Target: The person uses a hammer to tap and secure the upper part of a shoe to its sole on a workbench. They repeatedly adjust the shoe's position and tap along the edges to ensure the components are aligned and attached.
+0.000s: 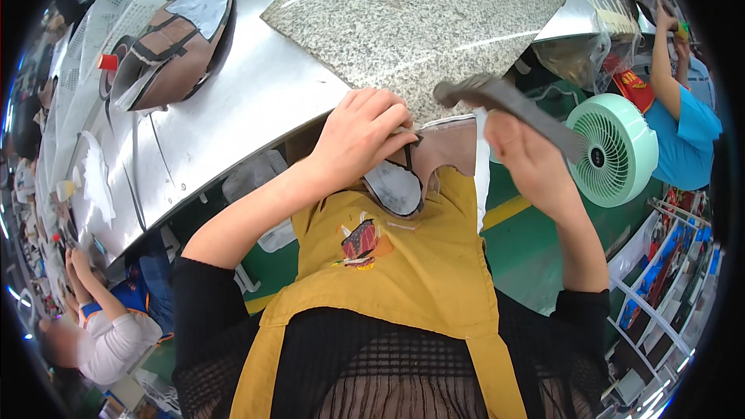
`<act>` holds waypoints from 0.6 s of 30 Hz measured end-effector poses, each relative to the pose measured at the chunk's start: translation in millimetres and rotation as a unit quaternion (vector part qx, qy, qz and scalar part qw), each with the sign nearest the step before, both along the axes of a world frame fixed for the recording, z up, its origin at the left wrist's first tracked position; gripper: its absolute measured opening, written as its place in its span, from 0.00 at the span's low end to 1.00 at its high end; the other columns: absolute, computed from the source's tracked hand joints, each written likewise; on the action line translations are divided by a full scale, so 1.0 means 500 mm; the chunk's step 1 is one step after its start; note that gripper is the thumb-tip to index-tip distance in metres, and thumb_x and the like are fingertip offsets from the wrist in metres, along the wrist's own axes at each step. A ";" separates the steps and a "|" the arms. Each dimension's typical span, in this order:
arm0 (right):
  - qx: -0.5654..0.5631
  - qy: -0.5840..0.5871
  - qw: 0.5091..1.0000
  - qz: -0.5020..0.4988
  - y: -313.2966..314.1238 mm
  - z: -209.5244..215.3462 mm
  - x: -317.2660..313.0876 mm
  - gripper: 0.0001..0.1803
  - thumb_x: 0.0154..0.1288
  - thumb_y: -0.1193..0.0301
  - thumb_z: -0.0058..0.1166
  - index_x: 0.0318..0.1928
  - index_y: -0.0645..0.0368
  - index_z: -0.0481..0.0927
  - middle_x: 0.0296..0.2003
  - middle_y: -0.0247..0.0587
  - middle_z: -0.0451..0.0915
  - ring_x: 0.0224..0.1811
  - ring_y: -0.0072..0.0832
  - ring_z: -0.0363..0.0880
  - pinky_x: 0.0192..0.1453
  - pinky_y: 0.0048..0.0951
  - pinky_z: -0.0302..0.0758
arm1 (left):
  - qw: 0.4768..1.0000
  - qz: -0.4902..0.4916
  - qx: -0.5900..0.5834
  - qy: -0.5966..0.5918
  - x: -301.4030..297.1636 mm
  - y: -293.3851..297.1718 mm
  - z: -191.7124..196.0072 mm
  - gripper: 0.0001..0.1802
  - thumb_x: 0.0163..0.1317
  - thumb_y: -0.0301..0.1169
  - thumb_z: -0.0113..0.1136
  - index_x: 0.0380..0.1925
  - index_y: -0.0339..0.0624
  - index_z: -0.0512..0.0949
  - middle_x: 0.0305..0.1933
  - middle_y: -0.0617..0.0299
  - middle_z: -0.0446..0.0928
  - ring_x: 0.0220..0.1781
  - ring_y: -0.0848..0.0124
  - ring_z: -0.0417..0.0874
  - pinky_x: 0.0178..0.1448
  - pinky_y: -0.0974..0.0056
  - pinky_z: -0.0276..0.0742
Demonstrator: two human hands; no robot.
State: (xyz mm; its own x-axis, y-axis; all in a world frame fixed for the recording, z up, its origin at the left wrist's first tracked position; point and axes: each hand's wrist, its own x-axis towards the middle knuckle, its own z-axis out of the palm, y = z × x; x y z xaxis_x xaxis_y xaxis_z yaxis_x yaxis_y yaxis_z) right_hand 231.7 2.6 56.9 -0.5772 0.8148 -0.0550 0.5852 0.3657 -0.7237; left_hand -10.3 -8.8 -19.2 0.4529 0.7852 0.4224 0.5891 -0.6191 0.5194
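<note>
My left hand [358, 136] is closed on a brown shoe upper [448, 149], pressing it against the near edge of a speckled stone slab [419, 39]. Its fingers are bent over the upper's dark trim. A grey, rounded patch [394, 188] of the piece hangs below the edge, in front of my apron. In my right hand [528, 163] is a dark hammer [516, 105], raised just right of the upper. The hammer's rounded end points left over the slab's edge, apart from the upper. My right fingers are partly hidden behind it.
On the metal table at left stands another brown shoe upper [174, 46] beside a red cap [107, 62]. A pale green fan [613, 150] is at my right. One co-worker in blue [691, 140] works at far right, another in white [116, 337] at lower left.
</note>
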 end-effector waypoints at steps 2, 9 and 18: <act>-0.012 -0.014 1.000 -0.017 -0.004 -0.004 -0.003 0.16 0.69 0.67 0.43 0.52 0.60 0.74 0.40 0.51 0.78 0.37 0.41 0.78 0.42 0.32 0.74 | 1.000 -0.001 -0.003 0.005 0.001 0.003 0.004 0.11 0.50 0.31 0.65 0.30 0.44 0.73 0.38 0.62 0.73 0.42 0.61 0.74 0.46 0.60 0.69; -0.205 0.124 0.963 -0.127 0.015 -0.022 0.005 0.20 0.73 0.61 0.37 0.46 0.65 0.75 0.20 0.25 0.62 0.21 0.14 0.58 0.26 0.19 0.58 | 0.983 -0.101 -0.152 0.009 -0.022 0.002 0.038 0.09 0.55 0.32 0.62 0.33 0.41 0.74 0.36 0.60 0.74 0.41 0.62 0.74 0.46 0.62 0.71; 0.185 -0.131 0.969 -0.095 0.132 -0.065 0.016 0.19 0.63 0.59 0.52 0.47 0.59 0.76 0.41 0.47 0.78 0.43 0.44 0.77 0.46 0.37 0.73 | 0.917 -0.087 -0.380 -0.090 -0.132 -0.122 0.214 0.08 0.62 0.33 0.57 0.32 0.38 0.76 0.31 0.65 0.76 0.36 0.76 0.74 0.42 0.70 0.71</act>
